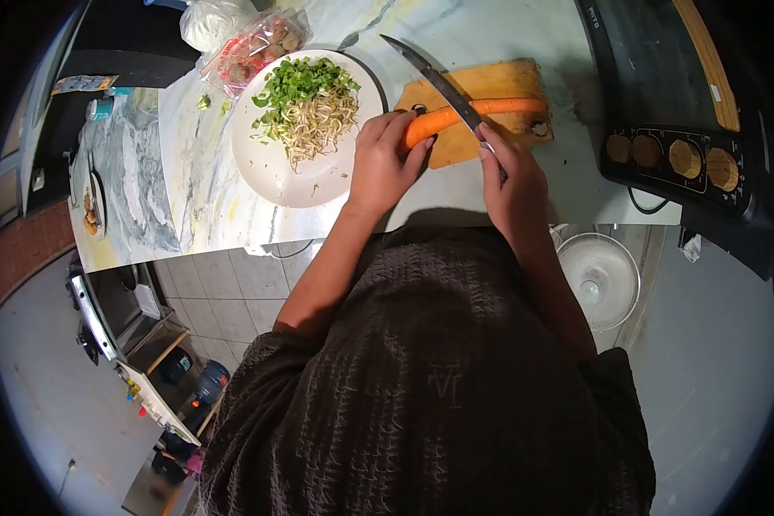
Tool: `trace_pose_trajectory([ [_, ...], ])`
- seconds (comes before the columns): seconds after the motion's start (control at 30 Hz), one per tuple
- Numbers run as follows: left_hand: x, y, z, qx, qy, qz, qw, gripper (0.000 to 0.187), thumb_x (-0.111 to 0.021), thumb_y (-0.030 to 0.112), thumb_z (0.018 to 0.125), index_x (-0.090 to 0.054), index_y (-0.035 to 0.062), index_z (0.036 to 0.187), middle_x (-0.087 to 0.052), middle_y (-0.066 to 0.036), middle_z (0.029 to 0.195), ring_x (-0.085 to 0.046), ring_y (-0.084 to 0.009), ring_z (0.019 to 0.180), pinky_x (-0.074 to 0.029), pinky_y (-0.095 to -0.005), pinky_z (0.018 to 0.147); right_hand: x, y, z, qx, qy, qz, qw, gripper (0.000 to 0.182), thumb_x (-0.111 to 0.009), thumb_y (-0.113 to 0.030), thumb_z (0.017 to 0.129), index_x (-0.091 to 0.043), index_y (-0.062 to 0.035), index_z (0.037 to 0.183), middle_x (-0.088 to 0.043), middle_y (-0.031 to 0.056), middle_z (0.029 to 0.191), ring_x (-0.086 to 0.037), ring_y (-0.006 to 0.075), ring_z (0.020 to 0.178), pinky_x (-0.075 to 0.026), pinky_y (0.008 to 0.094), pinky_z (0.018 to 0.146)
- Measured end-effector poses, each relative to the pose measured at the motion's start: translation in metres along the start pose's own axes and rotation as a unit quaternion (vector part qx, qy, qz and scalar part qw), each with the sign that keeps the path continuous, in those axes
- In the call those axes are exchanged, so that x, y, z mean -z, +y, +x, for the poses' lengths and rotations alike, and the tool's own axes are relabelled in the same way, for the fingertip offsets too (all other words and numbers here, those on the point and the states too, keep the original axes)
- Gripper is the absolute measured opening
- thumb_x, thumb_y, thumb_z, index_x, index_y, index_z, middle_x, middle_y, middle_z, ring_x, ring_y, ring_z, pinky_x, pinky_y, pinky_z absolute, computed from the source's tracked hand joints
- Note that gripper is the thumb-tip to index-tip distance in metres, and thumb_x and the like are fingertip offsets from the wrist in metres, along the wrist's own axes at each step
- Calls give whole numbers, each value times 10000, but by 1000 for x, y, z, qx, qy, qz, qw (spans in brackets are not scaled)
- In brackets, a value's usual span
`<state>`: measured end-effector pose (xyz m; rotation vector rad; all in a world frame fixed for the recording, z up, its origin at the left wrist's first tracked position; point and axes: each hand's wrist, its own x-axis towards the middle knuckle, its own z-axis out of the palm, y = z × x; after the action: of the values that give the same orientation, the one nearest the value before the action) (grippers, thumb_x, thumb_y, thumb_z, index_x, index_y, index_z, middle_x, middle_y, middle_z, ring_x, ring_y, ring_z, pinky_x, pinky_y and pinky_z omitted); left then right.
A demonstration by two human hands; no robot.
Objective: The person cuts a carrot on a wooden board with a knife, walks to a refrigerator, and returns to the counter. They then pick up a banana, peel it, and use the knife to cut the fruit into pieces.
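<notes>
Marble countertop (490, 34) scene: left hand (385, 163) grips a carrot (477, 112) lying on the wooden cutting board (499, 82), while right hand (512, 176) clasps a knife (434, 82) laid across it.

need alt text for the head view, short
Seen from above, a person's left hand steadies a carrot on a wooden cutting board while the right hand holds a knife across it. A white plate of bean sprouts and chopped greens sits left of the board.
</notes>
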<state>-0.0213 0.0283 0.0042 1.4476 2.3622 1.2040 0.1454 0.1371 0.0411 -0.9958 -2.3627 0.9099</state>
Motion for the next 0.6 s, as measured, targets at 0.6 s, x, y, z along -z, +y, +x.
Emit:
trace_pose_trajectory([
  [0.6,10,7,5,1,-44,31,999,362,-753,92,829,-653,15,1168,-618,-137,1120,-621,-284,1005,-542,-358,810,38,47,-1,-86,35,38,995,368,-626,-152,951,-580,13,1277,-685,185,1081,-698,249,932,-545,344,809],
])
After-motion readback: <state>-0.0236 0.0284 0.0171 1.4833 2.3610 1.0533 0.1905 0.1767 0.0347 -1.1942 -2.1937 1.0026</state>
